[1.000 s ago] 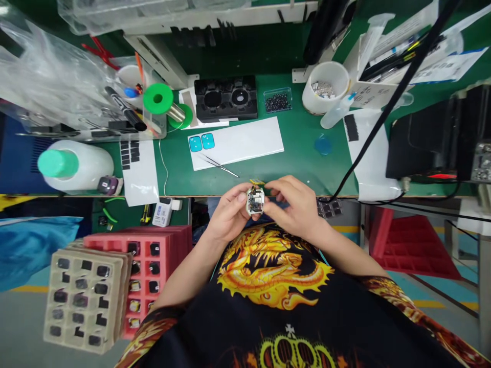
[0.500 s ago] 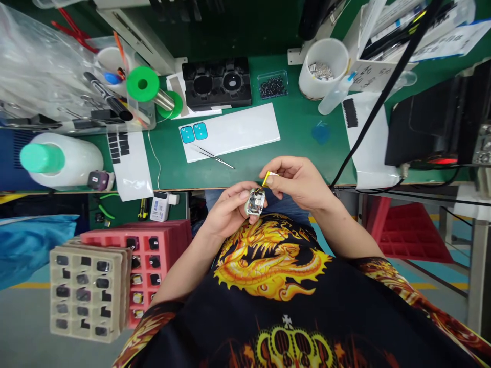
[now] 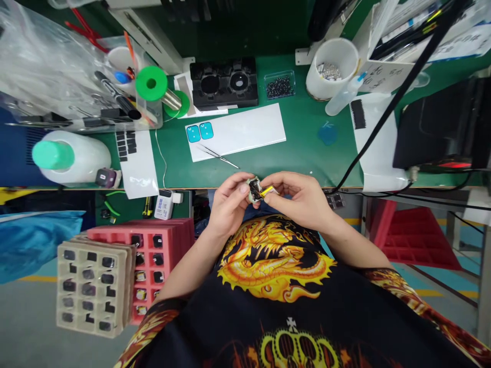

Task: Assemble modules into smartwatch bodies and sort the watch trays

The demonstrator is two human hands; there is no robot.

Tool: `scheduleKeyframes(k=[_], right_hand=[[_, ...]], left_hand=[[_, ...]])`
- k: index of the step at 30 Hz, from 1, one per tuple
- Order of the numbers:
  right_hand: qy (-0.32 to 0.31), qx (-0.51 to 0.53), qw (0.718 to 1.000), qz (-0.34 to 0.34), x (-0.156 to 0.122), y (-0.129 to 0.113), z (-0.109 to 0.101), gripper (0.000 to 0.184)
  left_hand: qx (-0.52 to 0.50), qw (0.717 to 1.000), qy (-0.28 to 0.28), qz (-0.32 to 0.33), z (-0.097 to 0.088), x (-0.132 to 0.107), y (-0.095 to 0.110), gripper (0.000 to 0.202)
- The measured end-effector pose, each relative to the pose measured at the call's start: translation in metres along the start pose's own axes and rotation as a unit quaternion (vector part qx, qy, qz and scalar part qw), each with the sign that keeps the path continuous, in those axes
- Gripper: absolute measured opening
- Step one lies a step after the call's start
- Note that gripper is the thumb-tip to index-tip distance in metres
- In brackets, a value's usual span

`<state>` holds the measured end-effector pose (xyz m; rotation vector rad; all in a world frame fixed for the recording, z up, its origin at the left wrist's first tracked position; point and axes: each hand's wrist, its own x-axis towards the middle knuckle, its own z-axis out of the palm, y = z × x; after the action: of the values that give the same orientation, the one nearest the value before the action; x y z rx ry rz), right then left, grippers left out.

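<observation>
Left grip [image 3: 230, 203]: narrow, holding the circuit module [image 3: 253, 190] between thumb and fingers.
Right grip [image 3: 296, 200]: narrow, pinching the yellow tab [image 3: 267, 191] against the module.
Progress: the tab is resting on the module's exposed face, with its free end sticking out toward the right grip.
Green desk [image 3: 303, 153]: lying just beyond the module.
Tweezers [image 3: 218, 156]: resting on the white card [image 3: 245, 128], beyond the module.

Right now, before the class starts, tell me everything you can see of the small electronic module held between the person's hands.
The small electronic module is a compact, roughly square unit: a pale rim around a dark face crowded with tiny parts, too small to identify. It is held tilted at the front edge of the green bench, gripped by the fingers of the left hand. A thin yellow strip, pinched by the right hand, meets its side.
</observation>
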<state>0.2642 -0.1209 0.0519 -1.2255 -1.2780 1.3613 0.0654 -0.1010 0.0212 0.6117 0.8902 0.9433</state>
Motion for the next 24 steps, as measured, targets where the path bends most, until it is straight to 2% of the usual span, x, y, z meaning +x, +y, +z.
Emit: scheduleKeyframes(k=[4, 9, 12, 14, 17, 20, 22, 24], right_hand=[[-0.007, -0.057, 0.997, -0.061, 0.003, 0.002, -0.003, 0.017], [-0.016, -0.092, 0.987, -0.128, 0.004, 0.003, -0.004, 0.019], [-0.032, -0.138, 0.973, -0.184, 0.003, 0.003, -0.006, 0.021], [-0.047, -0.213, 0.95, -0.223, 0.002, 0.001, -0.008, 0.023], [-0.078, -0.355, 0.896, -0.254, 0.002, -0.005, -0.012, 0.029], [-0.1, -0.416, 0.865, -0.263, 0.002, -0.009, -0.013, 0.034], [-0.102, -0.4, 0.872, -0.262, 0.002, -0.008, -0.012, 0.032], [-0.101, -0.357, 0.896, -0.245, 0.002, -0.006, -0.012, 0.025]], left_hand=[[0.024, 0.999, -0.001, 0.032, -0.001, -0.001, -0.003, 0.034], [0.02, 0.999, -0.001, 0.026, -0.003, -0.002, -0.005, 0.034], [0.011, 1.0, 0.0, 0.017, -0.001, -0.003, -0.005, 0.035], [0.006, 1.0, 0.001, 0.007, 0.001, -0.002, -0.004, 0.034], [-0.001, 1.0, 0.001, -0.006, 0.003, -0.002, -0.005, 0.035], [-0.017, 1.0, -0.004, -0.014, 0.002, -0.001, -0.008, 0.034], [-0.026, 0.999, -0.014, -0.023, 0.0, -0.001, -0.011, 0.032], [-0.025, 0.999, -0.025, -0.036, -0.002, -0.001, -0.012, 0.031]])
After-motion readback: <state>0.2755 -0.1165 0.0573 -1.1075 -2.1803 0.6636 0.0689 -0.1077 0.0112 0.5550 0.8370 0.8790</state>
